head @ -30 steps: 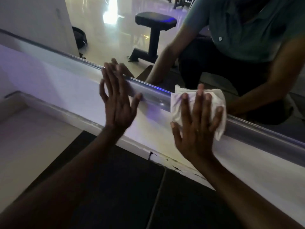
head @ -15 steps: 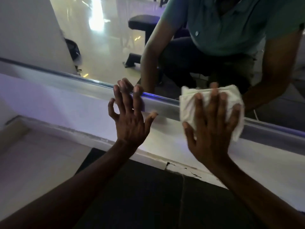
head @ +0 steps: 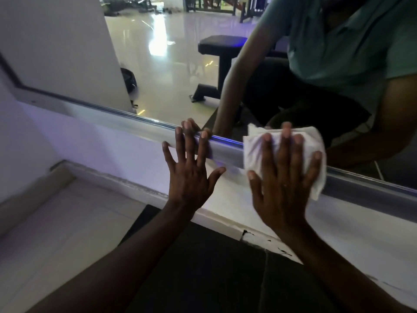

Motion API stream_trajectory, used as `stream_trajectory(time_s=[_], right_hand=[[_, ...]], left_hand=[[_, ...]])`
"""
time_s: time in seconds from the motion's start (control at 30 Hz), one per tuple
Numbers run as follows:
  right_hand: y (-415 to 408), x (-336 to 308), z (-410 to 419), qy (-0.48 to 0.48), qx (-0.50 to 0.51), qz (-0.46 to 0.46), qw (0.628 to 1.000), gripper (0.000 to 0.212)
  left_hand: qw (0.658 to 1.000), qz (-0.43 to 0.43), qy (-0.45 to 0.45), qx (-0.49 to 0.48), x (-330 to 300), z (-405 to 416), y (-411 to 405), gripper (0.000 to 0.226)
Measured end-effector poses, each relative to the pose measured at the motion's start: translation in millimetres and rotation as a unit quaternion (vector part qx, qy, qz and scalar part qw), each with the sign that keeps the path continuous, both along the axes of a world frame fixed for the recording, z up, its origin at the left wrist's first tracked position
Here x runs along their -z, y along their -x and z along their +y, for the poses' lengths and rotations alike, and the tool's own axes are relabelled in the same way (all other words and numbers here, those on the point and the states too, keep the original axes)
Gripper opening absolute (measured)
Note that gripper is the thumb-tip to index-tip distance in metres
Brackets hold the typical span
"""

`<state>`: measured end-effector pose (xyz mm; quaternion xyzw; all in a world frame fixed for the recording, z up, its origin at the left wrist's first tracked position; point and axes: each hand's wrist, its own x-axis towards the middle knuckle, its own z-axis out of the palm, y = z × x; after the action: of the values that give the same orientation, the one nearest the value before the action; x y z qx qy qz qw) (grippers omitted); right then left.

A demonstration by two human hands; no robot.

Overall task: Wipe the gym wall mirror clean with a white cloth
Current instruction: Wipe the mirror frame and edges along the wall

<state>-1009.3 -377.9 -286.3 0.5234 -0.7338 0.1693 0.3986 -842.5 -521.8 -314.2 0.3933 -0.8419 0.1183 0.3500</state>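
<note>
White cloth (head: 255, 147) under flat right hand (head: 284, 186)

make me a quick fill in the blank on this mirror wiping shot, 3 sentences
1. The right hand presses a ____ cloth on the mirror's lower edge.
2. The left hand lies flat with ____ fingers, holding nothing.
3. The mirror reflects a black ____ on the shiny floor.

Missing words: white; spread; bench

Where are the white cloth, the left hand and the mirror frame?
white cloth (head: 255, 150): head view, bare left part.
left hand (head: 189, 177): head view, back of hand.
mirror frame (head: 228, 152): head view, bottom rail between hands.
</note>
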Motion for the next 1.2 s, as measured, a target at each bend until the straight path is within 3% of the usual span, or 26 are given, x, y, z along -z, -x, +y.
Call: stream_trajectory(time_s=[0.23, 0.4, 0.5, 0.63, 0.8, 1.03, 1.2], right_hand=[[6.9, 4.5, 8.5, 0.044, 0.06, -0.04, 0.996, 0.077], [-51.8, -0.7, -59.5, 0.009, -0.02, 0.013, 1.0, 0.074], [-50.2, -3.7, -51.2, 0.005, -0.025, -0.012, 1.0, 0.073], [-48.1, -1.4, -43.5, 0.016, 0.026, -0.029, 0.999, 0.077], [-105.5, -5.4, -111.4, -0.015, 0.01, 0.007, 1.0, 0.084], [-102.6, -8.2, -101.0, -0.043, 0.005, 0.001, 0.999, 0.082], [-168.6, -0.2, -182.1, -0.013, 0.025, 0.022, 0.999, 0.081]], left_hand=[[0.999, -0.04, -0.016, 0.018, -10.6, 3.1, -13.3, 0.091], [0.994, -0.095, 0.009, 0.048, -11.6, -16.5, -39.5, 0.088], [0.981, -0.146, 0.064, 0.114, -36.0, -49.6, -76.5, 0.081], [0.99, -0.102, 0.056, 0.079, -57.3, -83.5, -112.1, 0.078], [0.98, -0.14, 0.101, 0.098, -56.2, -133.3, -152.8, 0.074], [0.983, -0.033, 0.092, 0.153, -34.3, -155.3, -161.0, 0.073], [0.991, 0.119, 0.034, 0.055, -25.2, -231.7, -217.8, 0.076]])
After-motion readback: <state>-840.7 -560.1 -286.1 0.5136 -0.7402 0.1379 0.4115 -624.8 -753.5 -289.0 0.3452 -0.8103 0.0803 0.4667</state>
